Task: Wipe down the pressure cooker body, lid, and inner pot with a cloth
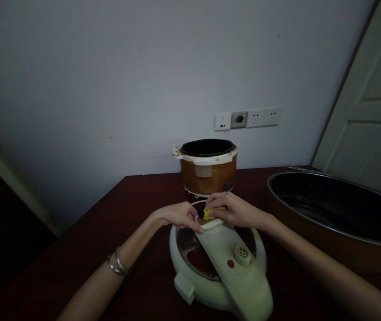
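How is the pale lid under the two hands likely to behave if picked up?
The pale lid looks stiff, judging by its thick moulded rim. Its window, if glass, may be fragile. The wide central band suggests some weight.

Silvery bangles (120,265) with slim, shiny bands circle the left forearm (93,292), while the slender right forearm (304,254) shows bare.

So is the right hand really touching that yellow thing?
Touching. The head view shows it plainly: the right hand holds the yellow thing in its fingers, with the black end poking out.
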Demonstrator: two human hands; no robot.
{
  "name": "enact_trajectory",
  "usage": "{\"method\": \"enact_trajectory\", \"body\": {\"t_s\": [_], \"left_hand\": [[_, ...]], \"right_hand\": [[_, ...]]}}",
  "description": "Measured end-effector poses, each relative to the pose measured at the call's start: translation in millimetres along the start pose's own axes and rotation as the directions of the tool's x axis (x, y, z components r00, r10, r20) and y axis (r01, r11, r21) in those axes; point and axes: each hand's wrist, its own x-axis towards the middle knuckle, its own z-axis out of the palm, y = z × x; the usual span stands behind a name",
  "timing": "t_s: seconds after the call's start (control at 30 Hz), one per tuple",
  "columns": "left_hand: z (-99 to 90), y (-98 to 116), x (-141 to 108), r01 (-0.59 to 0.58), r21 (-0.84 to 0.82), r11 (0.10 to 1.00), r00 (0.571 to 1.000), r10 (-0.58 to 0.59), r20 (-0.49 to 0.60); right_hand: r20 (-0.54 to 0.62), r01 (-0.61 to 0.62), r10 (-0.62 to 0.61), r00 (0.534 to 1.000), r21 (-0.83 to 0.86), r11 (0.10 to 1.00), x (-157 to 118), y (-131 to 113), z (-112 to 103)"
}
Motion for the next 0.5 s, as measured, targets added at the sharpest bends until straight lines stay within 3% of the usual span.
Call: {"method": "enact_trajectory", "body": {"t_s": [0.2,0.37,0.5], "left_hand": [[2.7,3,1,-0.019,-0.069,0.997,1.000,0.021,0.022],[3.3,0,3,-0.020,-0.070,0.997,0.999,0.021,0.027],[2.9,-2,4,-0.024,-0.058,0.998,0.999,0.026,0.025]], "right_hand": [[-0.149,-0.043,0.042,0.988,-0.009,0.999,-13,9,6],[-0.301,-0.159,0.163,0.940,0.035,0.987,-21,24,12],[-0.337,-0.227,0.230,0.913,0.048,0.973,-33,32,10]]}}
